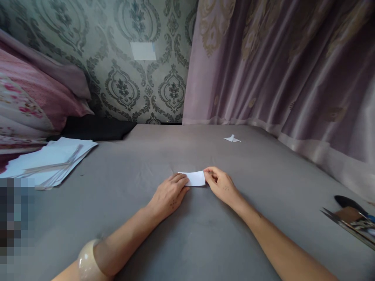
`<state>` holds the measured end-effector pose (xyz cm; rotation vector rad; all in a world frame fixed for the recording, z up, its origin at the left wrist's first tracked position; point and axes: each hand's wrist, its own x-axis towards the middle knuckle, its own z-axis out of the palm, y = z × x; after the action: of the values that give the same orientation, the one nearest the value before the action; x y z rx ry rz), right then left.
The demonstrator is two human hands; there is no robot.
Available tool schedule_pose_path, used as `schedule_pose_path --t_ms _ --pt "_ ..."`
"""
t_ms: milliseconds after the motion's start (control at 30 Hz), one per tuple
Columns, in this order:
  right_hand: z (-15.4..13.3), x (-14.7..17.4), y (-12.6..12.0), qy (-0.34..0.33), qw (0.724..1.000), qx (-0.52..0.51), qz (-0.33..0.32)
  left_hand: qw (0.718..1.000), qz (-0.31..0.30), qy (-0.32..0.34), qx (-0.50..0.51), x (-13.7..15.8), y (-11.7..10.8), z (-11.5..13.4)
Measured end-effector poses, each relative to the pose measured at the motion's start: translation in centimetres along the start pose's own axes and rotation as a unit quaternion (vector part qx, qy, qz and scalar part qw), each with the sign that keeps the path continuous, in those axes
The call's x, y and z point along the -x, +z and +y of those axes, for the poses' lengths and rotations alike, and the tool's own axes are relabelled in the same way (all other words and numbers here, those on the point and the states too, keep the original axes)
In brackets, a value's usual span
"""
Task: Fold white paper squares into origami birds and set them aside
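A small folded strip of white paper lies on the grey cloth surface in front of me, between my two hands. Across its left end rest the fingers of my left hand, laid fairly flat and pressing it down, so that end is hidden. My right hand pinches the paper's right edge between thumb and fingertips. Farther back on the right sits a small folded white paper shape, apart from both hands.
A stack of white paper sheets lies at the left, before a black flat item. Scissors and other tools are at the right edge. Purple curtains hang along the right side, and a patterned wall stands behind.
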<state>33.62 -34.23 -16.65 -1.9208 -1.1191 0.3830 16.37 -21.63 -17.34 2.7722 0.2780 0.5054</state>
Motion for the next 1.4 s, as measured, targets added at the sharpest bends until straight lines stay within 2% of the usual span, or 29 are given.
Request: schedule_pose_path --t_ms 167,267,467,533,700,767,833,967,1033,1100,1167,1267,1400 --pt "-0.8 0.5 0.3 0.027 0.988 -0.118 -0.09 1.0 -0.015 -0.015 0.012 -0.1 -0.1 0.0" --pt "-1.4 0.7 0.1 0.031 0.979 -0.171 -0.108 1.0 -0.017 -0.022 0.012 -0.1 -0.2 0.1" --pt "-2.6 1.4 -0.2 0.021 0.984 -0.138 -0.108 1.0 -0.008 -0.023 0.013 -0.2 -0.3 0.0" --pt "-2.8 1.5 -0.1 -0.02 0.99 -0.108 -0.089 1.0 -0.002 -0.017 0.02 -0.2 -0.5 0.2" --pt "-3.2 1.6 -0.3 -0.134 0.99 -0.01 0.036 0.994 0.037 -0.014 0.106 -0.3 -1.6 1.5" --pt "-3.7 1.7 -0.6 -0.145 0.989 -0.017 0.027 0.982 0.038 -0.026 0.184 -0.3 -2.0 2.2" --pt "-4.3 1.8 -0.9 -0.12 0.991 -0.056 -0.013 0.959 0.018 -0.061 0.276 -0.3 -2.2 2.8" --pt "-5.2 2.0 -1.6 -0.002 0.985 -0.152 -0.086 0.89 -0.072 -0.128 0.432 -0.2 -2.2 3.4" --pt "-5.4 2.1 -1.8 0.022 0.977 -0.186 -0.103 0.854 -0.108 -0.15 0.486 -0.1 -2.1 3.5" --pt "-5.6 2.2 -2.0 0.021 0.974 -0.199 -0.109 0.831 -0.126 -0.169 0.515 -0.1 -2.2 3.7" --pt "-5.7 2.2 -2.1 0.021 0.975 -0.193 -0.111 0.823 -0.14 -0.176 0.521 0.0 -2.4 3.9" --pt "-5.7 2.2 -2.2 0.02 0.977 -0.186 -0.103 0.826 -0.149 -0.174 0.515 0.0 -2.7 4.0" --pt "-5.1 2.0 -2.0 0.034 0.974 -0.205 -0.093 0.812 -0.101 -0.198 0.54 -0.2 -2.3 4.0"
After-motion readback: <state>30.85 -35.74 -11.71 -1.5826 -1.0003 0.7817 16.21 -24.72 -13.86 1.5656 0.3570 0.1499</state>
